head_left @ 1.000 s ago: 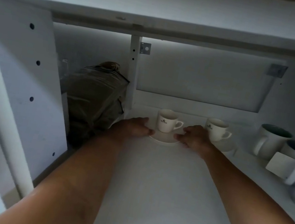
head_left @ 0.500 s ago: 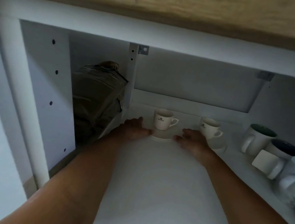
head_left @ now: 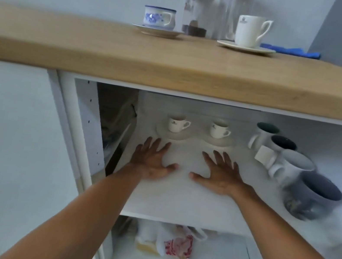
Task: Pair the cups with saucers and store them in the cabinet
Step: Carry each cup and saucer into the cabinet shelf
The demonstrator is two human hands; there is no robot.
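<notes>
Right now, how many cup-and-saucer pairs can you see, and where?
4. Two small white pairs sit on the cabinet shelf: left pair, right pair. Two wait on the countertop: blue-patterned pair, tall white pair. The countertop edge may hide more.

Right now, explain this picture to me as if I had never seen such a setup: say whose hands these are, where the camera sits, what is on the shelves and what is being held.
There is no machine here. A person wears a wide-angle camera on the head, so you look forward and down along both bare arms into an open cabinet. The left hand and right hand are spread flat over the white shelf, holding nothing. Behind them stand two small white cups, each on its own saucer. To the right sits a cluster of mugs. On the wooden countertop above wait a blue-patterned cup and a tall white cup, each on a saucer, with glass jars behind. A bag lies on the lower shelf.
</notes>
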